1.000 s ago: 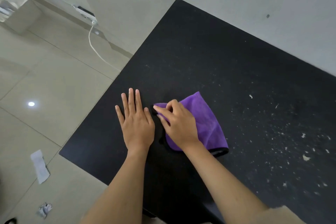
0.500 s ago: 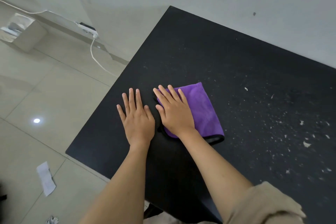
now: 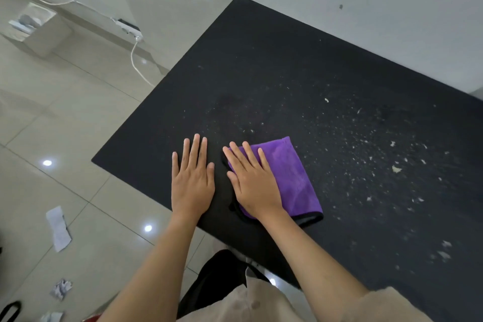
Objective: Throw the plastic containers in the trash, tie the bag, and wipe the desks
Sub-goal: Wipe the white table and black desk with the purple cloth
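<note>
A folded purple cloth [image 3: 292, 172] lies on the black desk [image 3: 274, 73] near its front left corner. My right hand [image 3: 252, 180] presses flat on the cloth's left half with straight fingers. Just to the left, my left hand [image 3: 192, 180] rests flat on the bare desk top, fingers straight, a small gap from the cloth. White crumbs and specks [image 3: 397, 168] are scattered over the right part of the desk. No plastic containers or trash bag are in view.
The desk's far edge meets a pale wall. On the tiled floor to the left lie a strip of paper [image 3: 58, 227] and crumpled scraps [image 3: 61, 289]. A power strip [image 3: 128, 27] with a white cable and a white box [image 3: 34, 25] sit by the wall.
My right hand went from pinching the cloth's edge with curled fingers to pressing flat on it. The cloth slid a little toward the desk's front edge. The left hand stayed flat.
</note>
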